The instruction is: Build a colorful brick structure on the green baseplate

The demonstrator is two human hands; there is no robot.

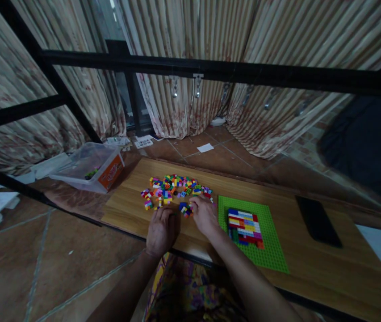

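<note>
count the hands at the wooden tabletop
2: the left hand near the tabletop's front edge, and the right hand at a small brick cluster, beside the green baseplate.

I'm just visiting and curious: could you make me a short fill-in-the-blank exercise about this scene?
1. The brick build sits on a ____ baseplate.
2. The left hand is farther from the baseplate than the ____ hand.
3. The clear bin has a label that is mostly ____.
4. The loose bricks lie on the picture's ____ side of the baseplate.

Missing words: green; right; orange; left.

orange box label (111,173) — lettering blurred, unreadable
</note>
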